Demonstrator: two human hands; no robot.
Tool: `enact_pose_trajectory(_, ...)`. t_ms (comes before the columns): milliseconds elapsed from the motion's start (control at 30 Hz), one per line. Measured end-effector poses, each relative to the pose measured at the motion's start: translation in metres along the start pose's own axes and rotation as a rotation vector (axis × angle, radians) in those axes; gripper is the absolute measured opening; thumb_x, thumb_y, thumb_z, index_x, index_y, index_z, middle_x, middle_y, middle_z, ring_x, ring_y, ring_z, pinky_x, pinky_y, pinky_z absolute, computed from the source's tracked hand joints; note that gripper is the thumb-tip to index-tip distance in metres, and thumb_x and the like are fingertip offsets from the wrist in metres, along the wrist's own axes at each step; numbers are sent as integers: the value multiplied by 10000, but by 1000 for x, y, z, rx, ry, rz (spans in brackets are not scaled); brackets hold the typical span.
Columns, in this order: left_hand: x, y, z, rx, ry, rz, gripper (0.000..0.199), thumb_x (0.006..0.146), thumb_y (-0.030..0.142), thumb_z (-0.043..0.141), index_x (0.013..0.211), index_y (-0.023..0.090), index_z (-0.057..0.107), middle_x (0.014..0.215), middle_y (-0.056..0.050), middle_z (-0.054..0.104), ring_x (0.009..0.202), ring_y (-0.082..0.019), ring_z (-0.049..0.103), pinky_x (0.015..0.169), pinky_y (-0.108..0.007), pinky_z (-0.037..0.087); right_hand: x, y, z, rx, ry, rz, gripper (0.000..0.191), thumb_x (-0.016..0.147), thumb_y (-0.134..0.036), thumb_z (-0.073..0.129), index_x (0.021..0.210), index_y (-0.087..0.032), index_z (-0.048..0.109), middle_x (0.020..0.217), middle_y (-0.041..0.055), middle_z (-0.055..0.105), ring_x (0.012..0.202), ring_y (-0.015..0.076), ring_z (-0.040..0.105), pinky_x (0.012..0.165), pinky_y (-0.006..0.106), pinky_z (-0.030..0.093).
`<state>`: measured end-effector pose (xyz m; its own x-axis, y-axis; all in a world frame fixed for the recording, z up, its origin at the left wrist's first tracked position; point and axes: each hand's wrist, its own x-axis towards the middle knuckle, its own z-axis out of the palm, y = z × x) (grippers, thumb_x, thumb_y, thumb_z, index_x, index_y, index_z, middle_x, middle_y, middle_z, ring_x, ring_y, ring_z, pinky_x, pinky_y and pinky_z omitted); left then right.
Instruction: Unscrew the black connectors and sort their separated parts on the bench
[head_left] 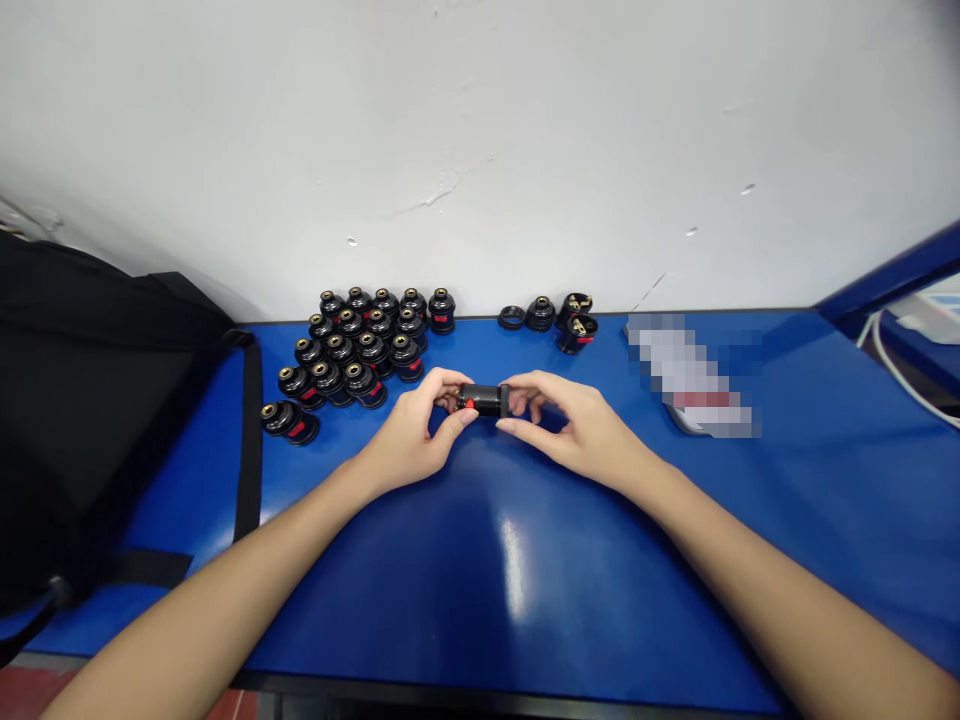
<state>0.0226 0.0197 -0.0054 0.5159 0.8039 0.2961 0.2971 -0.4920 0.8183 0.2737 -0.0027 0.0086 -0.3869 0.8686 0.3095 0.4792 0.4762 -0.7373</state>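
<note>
L hand [418,430]: pinching blk cylinder [486,401], 9 o'clock end
R hand [581,420]: pinching 3 o'clock end
Blk parts [360,384]: grouped on bench [442,570], 10 o'clock
Bag [82,390]: 9 o'clock

The scene is brightly lit, with an elongated white glare streak on the glossy blue flat tabletop [615,560] below the hands and a paler reflection near its left side; the matte off-white wall [480,150] is evenly illuminated, while the bulky black fabric bag [82,400] falls into deep shadow with little surface detail. Wide-angle distortion bends the table's edges and stretches both forearms toward the lower corners. Focus is soft overall, small details are indistinct, and coarse square pixelation obscures the flat pale rectangular object [694,380] at right.
</note>
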Motion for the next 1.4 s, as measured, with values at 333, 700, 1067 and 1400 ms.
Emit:
enact_pose_trajectory(333,0,2,-2,-3,0,32,218,1039,334,625,1208,203,587,1092,-62,700,1004,-197,698,910,-340,556,-1,2,1,39,32,-66,485,933,-417,801,1341,-262,590,1240,105,648,973,235,692,878,410,629)
enact_pose_trajectory(700,1,8,-5,46,-23,55,190,1030,345,626,1153,201,615,1030,-48,708,931,-190,681,860,-335,542,2,-4,0,-60,12,-48,185,1039,-400,655,1079,-226,706,906,50,696,796,201,674,779,365,581)
enact_pose_trajectory(1067,1,6,-4,37,-10,61,203,1029,330,630,1175,189,626,1053,-57,713,960,-198,686,881,-339,540,-1,0,1,-2,-1,-104,337,976,-391,757,1268,-266,645,1133,74,702,953,234,694,910,416,595)
enact_pose_trajectory(1400,1,1,-2,8,15,77,215,1022,325,649,1182,181,639,1074,-67,716,990,-210,695,902,-349,542,-2,-1,3,-64,49,-83,492,945,-413,787,1368,-242,601,1161,92,673,968,242,673,859,396,585)
